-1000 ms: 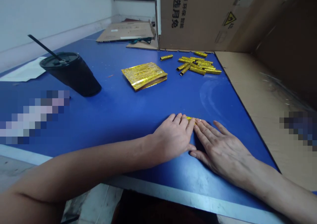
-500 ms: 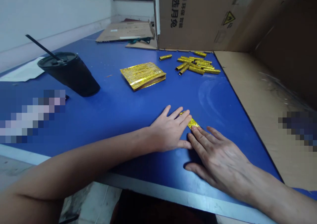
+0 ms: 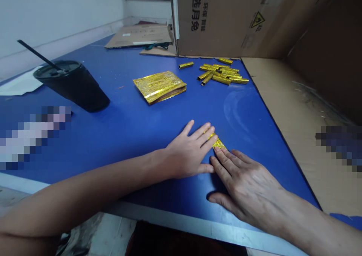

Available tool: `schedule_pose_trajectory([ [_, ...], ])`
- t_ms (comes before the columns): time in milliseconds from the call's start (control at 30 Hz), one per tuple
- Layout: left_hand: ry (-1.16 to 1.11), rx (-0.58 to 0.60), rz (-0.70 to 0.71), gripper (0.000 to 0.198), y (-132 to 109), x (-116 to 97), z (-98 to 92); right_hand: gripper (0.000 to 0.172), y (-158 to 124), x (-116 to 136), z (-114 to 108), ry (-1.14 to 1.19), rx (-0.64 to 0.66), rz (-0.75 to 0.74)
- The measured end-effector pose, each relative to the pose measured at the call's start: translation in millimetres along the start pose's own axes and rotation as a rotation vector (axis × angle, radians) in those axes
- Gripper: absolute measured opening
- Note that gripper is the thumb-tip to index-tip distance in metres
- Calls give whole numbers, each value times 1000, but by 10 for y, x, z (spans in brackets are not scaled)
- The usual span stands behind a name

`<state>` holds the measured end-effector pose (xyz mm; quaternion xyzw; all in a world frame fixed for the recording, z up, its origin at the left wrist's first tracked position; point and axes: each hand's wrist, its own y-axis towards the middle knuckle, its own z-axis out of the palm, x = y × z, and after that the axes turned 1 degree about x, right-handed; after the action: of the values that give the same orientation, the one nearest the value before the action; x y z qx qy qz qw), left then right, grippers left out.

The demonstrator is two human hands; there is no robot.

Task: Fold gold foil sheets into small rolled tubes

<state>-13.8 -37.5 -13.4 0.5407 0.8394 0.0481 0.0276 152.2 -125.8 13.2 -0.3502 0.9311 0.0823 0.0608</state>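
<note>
A strip of gold foil paper [image 3: 218, 143] lies flat on the blue tabletop [image 3: 135, 135], partly covered by my fingers. My left hand [image 3: 190, 150] rests on its far end with fingers spread. At the near end, my right hand [image 3: 246, 180] presses down with outstretched fingertips, its thumb held apart on the table. Farther back is a stack of gold foil paper [image 3: 160, 86], its layered edge facing right. Behind and to the right sits a pile of small gold foil tubes [image 3: 220, 74], with one separate gold tube [image 3: 186, 65] to its left.
A black tumbler with a straw [image 3: 75, 86] stands at the left, beside a white sheet [image 3: 21, 82]. A large cardboard box [image 3: 220, 22] closes off the back, and flat cardboard [image 3: 141, 35] lies left of it. Brown board [image 3: 285, 109] borders the right side.
The left fingers have shifted slightly along the strip, and the right hand has slid slightly toward me. The whole view has moved a little.
</note>
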Motion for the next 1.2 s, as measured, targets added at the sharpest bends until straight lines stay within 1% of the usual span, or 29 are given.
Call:
schedule_pose_trajectory([
  [100, -26, 7, 54, 70, -10, -22, -15, 62, 0, 0, 4, 2, 6, 0],
  [267, 0, 49, -25, 75, 0, -64, -91, 54, 6, -86, -15, 59, -19, 26],
  [400, 104, 48, -78, 76, -28, -158, -119, 48, 25, -257, -13, 137, 43, 119],
  [533, 188, 17, -30, 86, -83, -298, -94, 48, 39, -425, 59, 55, 58, 209],
  [667, 194, -43, 36, 91, -117, -436, -81, 52, 37, -497, 136, -2, 54, 235],
  [767, 179, -62, 48, 92, -118, -480, -81, 55, 32, -488, 142, 31, 54, 231],
  [833, 173, -82, 44, 89, -110, -481, -76, 57, 35, -451, 125, 96, 39, 194],
  [900, 160, -115, 52, 85, -101, -474, -68, 62, 48, -395, 106, 213, 37, 107],
  [1000, 126, -148, 84, 81, -91, -466, -62, 68, 79, -327, 104, 393, 74, -5],
  [1100, 133, -135, 64, 80, -93, -468, -77, 70, 99, -344, 136, 405, 100, 14],
  [1200, 137, -102, 32, 81, -100, -471, -96, 68, 85, -436, 176, 303, 103, 90],
])
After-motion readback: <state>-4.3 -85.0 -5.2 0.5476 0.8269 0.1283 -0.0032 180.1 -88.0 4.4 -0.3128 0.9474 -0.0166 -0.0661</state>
